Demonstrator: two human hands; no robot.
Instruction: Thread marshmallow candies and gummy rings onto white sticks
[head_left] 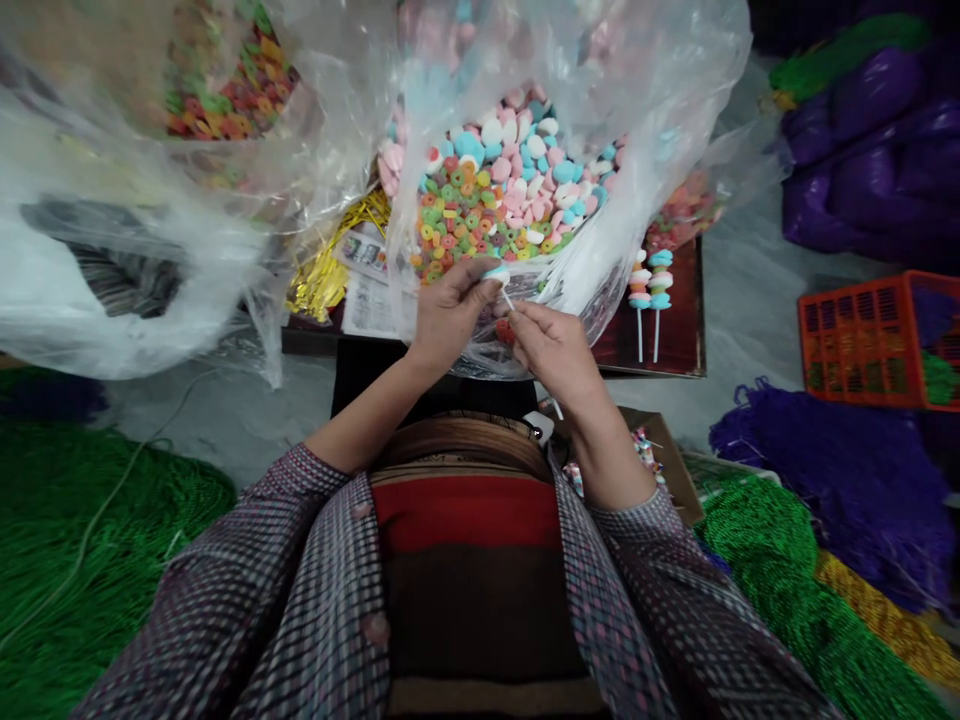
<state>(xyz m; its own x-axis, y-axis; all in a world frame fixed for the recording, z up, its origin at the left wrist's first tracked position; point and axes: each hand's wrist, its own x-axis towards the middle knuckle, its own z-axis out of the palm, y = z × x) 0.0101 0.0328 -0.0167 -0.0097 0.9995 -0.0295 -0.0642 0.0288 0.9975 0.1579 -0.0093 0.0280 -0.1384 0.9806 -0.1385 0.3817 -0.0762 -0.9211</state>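
Observation:
Between the thumb and fingers of my left hand (450,312) is a blue-and-white marshmallow (496,272). My right hand (553,345) pinches a thin white stick (508,298), whose upper end meets the marshmallow. Something red shows by the right fingers; I cannot tell whether they hold it. Just beyond both hands, an open clear plastic bag (592,270) holds pink, white and blue marshmallows (525,160) and colourful gummy rings (457,215). Two candy skewers (660,285) with marshmallows on white sticks lie on the dark table to the right.
The dark red table (679,345) ends near my waist. More gummy rings (232,100) sit in plastic at upper left, near gold tinsel (322,275). A cardboard box (671,460) stands below my right arm. Orange crate (855,335), green strands (112,510) and purple strands (832,480) lie around.

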